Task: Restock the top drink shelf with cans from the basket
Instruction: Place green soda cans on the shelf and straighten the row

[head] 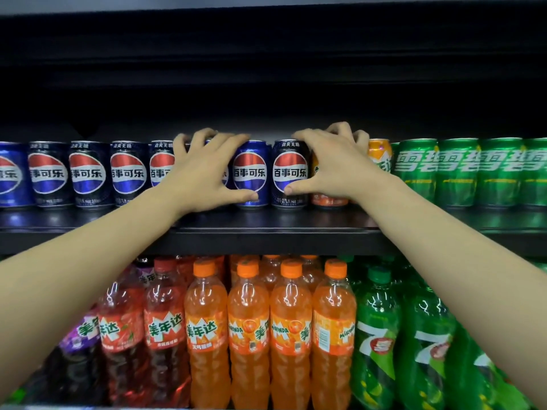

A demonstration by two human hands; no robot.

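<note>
The top shelf holds a row of cans. Black Pepsi cans stand at the left, a blue Pepsi can and a black one in the middle, and green Sprite cans at the right. My left hand curls over a mostly hidden Pepsi can, its thumb against the blue can's base. My right hand grips an orange Mirinda can, fingers over its top and thumb touching the black Pepsi can. A second orange can stands just right of it. The basket is not in view.
Below the top shelf stands a row of bottles: purple and red ones at the left, orange Mirinda bottles in the middle, green 7-Up bottles at the right. A dark panel overhangs the cans closely.
</note>
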